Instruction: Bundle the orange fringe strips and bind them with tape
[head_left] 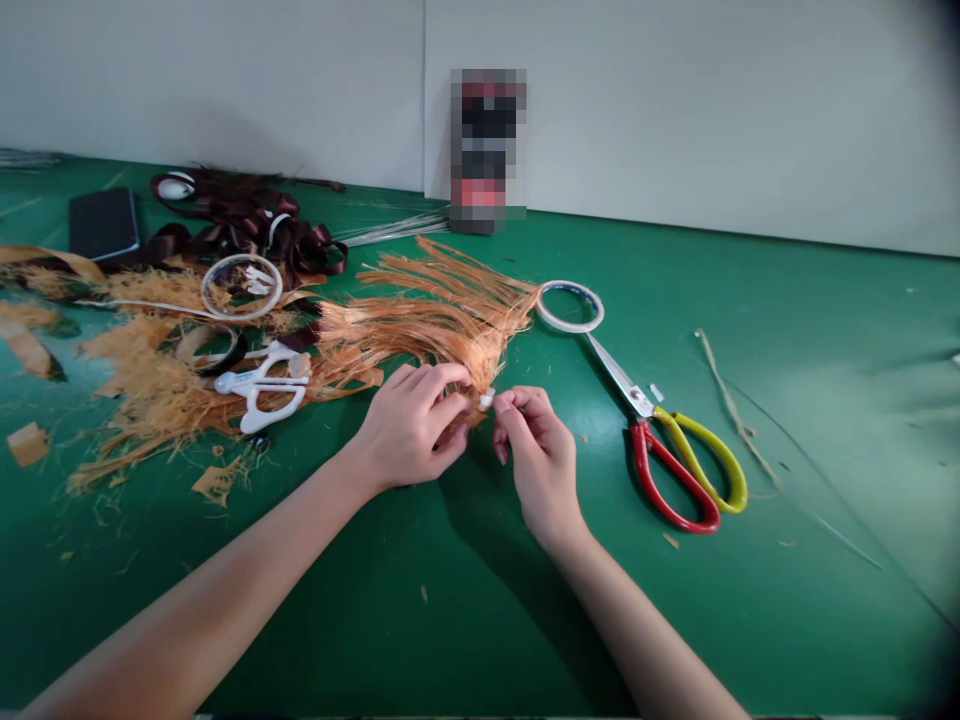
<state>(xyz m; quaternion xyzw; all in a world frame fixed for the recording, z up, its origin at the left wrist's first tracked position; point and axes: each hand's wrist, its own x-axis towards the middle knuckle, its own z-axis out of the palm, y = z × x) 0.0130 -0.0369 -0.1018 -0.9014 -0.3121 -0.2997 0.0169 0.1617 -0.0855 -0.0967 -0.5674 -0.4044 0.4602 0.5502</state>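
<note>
A bundle of orange-brown frayed ribbon strands [442,320] fans out over the green table. My left hand [420,420] grips its gathered end, fingers curled around the strands. A small piece of white tape [487,398] shows at that end, between the two hands. Close beside it, my right hand [536,445] has its thumb and index finger pinched at the tape's edge. What lies under the left fingers is hidden. A roll of white tape [598,318] rests just past the strands. Right of my hands lie large scissors [649,412] with one red and one yellow handle.
To the left are white-handled scissors [262,385], a clear tape ring [207,290], loose orange fibres [142,350], dark brown ribbon [225,215] and a black phone-like slab [103,222]. A blurred-out box [489,150] stands by the white wall. Thin stems [735,410] lie at the right.
</note>
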